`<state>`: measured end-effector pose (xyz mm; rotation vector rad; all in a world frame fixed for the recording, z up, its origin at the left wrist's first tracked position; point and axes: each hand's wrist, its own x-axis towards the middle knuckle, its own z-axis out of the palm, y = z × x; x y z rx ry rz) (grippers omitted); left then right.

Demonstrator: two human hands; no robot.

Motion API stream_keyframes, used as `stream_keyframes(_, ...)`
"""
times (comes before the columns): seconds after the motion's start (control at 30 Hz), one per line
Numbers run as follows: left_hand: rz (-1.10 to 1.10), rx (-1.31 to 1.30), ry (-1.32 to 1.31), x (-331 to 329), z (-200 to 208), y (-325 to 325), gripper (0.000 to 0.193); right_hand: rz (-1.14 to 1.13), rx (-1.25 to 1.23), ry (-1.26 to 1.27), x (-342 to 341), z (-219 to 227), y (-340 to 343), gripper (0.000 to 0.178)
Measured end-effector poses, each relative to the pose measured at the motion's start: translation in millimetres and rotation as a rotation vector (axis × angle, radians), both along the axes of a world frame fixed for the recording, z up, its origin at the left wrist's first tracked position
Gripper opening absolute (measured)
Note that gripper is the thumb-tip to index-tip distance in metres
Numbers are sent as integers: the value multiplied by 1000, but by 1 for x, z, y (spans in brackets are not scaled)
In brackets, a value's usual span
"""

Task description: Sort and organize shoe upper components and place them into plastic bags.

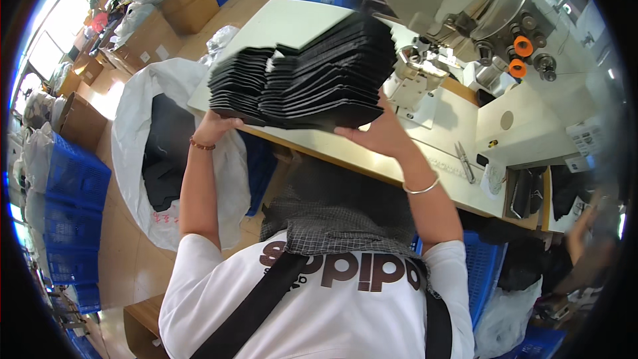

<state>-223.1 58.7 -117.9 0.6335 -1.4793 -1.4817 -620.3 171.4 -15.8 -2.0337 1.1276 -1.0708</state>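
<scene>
A thick stack of black cut pieces [319, 73], each with a notch toward its left part, is held up between my two hands over the white sewing table [266, 23]. My left hand [216, 127] grips the stack's near left corner, thumb along the bottom edge. At the near right corner my right hand [375, 129] holds it, thumb in front and the other fingers hidden behind the pieces. To the right of the stack stands an industrial sewing machine [415, 73]. A pair of small snips or tweezers [464, 161] lies on the table right of my right hand.
A white plastic sack [136, 93] with black pieces [166, 153] inside stands left of the table. Blue crates [73, 206] line the far left, cardboard boxes [149, 33] the back left. Another person's arm [581, 233] shows blurred at the right edge.
</scene>
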Motion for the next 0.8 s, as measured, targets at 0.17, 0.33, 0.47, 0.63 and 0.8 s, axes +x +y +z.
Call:
stream_keyframes(0.17,1,-47,-275,-30,-22,-3,80,-25,190,-138,-20,-92,-11,77)
stream_keyframes(0.33,-29,-18,-108,-37,-40,-10,97,-38,-40,14,-22,-99,-19,76)
stream_keyframes(0.47,-49,-10,-78,-57,-28,-9,103,-113,36,-284,-21,-70,-9,45)
stream_keyframes(0.63,-3,-172,77,-102,15,1,147,-131,134,-163,-24,-60,0,56)
stream_keyframes(0.8,15,-252,108,-93,8,-6,144,-276,320,-306,-10,-66,-2,68)
